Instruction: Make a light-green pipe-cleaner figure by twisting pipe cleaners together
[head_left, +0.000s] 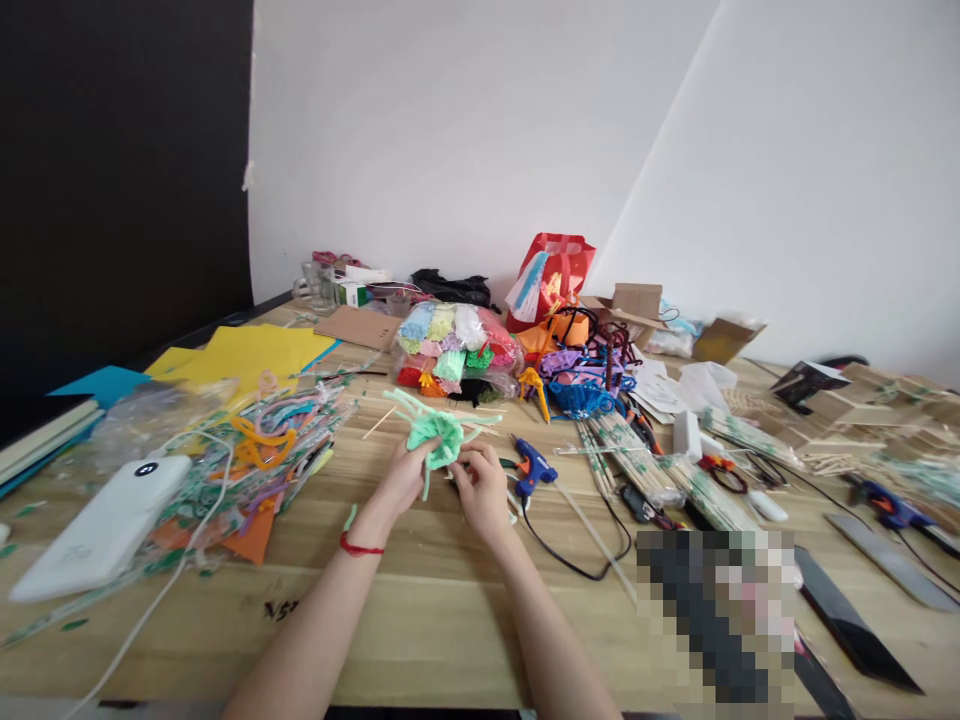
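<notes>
In the middle of the head view, my left hand [403, 472] is closed on a mint-green pipe-cleaner piece [436, 440]. The piece has a rounded, woven-looking body, and loose pipe-cleaner ends stick out around it. Right beside it is my right hand [482, 487], its fingers pinched together at the piece's lower right edge; what lies between those fingertips is too small to make out. A blue hot glue gun [534, 465] rests on the table just right of my right hand. Thin wooden sticks [379, 422] lie behind the green piece.
Behind my hands sits a clear bag of coloured pipe cleaners [457, 345], with a pile of twisted pipe cleaners [585, 375] beside it. A white power bank [105, 525] and scraps [277, 430] lie left. Bundled sticks [630, 460] and a second glue gun [892, 505] are right.
</notes>
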